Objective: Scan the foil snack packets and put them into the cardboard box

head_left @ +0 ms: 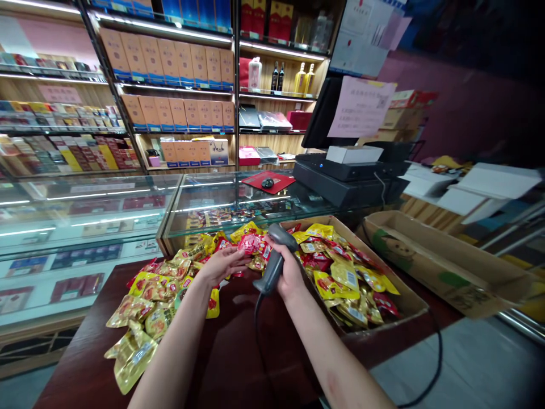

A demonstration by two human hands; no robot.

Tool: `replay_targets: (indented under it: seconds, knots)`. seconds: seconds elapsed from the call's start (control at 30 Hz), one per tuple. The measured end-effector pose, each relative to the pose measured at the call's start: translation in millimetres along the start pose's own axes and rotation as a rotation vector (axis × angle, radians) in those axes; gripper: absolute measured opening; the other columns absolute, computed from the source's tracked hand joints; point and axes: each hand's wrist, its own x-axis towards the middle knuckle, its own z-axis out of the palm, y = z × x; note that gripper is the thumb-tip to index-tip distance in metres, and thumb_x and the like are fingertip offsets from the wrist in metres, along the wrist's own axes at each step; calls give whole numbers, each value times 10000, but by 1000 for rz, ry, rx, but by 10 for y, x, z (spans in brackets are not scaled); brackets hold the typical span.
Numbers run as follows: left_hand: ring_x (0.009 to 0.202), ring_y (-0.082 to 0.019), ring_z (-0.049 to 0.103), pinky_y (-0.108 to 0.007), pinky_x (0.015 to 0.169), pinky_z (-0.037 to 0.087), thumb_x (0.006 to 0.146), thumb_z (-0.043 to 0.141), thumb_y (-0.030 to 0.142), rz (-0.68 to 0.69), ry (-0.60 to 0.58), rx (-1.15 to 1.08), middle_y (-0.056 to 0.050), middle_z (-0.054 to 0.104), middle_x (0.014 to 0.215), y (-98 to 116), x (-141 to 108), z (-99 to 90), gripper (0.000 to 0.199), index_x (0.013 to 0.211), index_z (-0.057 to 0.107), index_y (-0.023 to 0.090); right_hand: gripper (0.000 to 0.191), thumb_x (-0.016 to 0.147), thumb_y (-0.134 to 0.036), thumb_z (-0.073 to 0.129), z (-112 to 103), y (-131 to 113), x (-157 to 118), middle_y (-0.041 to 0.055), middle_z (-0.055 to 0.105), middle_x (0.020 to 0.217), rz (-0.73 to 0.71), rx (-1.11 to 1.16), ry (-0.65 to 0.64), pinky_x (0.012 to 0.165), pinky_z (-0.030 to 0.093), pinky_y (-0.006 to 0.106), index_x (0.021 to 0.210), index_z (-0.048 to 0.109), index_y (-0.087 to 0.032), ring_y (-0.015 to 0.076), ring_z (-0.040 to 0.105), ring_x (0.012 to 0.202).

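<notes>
My right hand (292, 272) is wrapped round the grip of a dark grey barcode scanner (272, 270), its cable trailing down over the table. Just left of the scanner, my left hand (225, 264) has its fingertips on a shiny red snack packet (250, 244), which it seems to pinch at the near side. Beyond and left of this hand, many gold, yellow and red snack packets (164, 295) lie loose in a pile on the dark red table (230, 363). To the right, a cardboard box (409, 304) is filled with similar packets (340, 272).
Another cardboard box (481, 301) stands at the right. Behind the table runs a glass display counter (204, 196) bearing a mouse (268, 183) on a red mat (281, 180) and a black cash register (340, 179). Shelves of boxes and bottles line the back wall.
</notes>
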Motion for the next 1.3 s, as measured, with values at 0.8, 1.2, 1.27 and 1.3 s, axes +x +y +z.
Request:
replay_targets:
  seconds: [0.8,1.2,1.27,1.3]
  knots:
    - [616,-112,625,-186,505,471,521,832,339,190,364,15,5,641,721,106,47,-81,437,848,606,159,344,724,-462,634,5,179,-999,-36,543,472,118,-648,-277,377,445,230,796,523,-144,118,530,374]
    - [613,-113,619,-200,526,483,522,830,346,188,351,22,-1,644,696,150,8,-16,419,831,617,158,349,755,-493,589,-12,237,-1157,-55,514,446,161,-725,-280,371,399,197,801,468,-170,92,481,348]
    - [629,-117,623,-197,524,479,519,831,353,183,344,31,-9,648,717,153,3,-17,428,835,621,155,357,749,-497,594,-17,236,-1154,-59,511,441,164,-718,-274,370,402,200,813,466,-169,93,477,342]
    - [635,-117,624,-196,525,478,518,831,356,181,341,34,-12,649,729,152,3,-20,430,836,624,154,363,746,-499,597,-19,236,-1153,-61,509,439,167,-711,-271,369,403,201,820,465,-170,93,474,339]
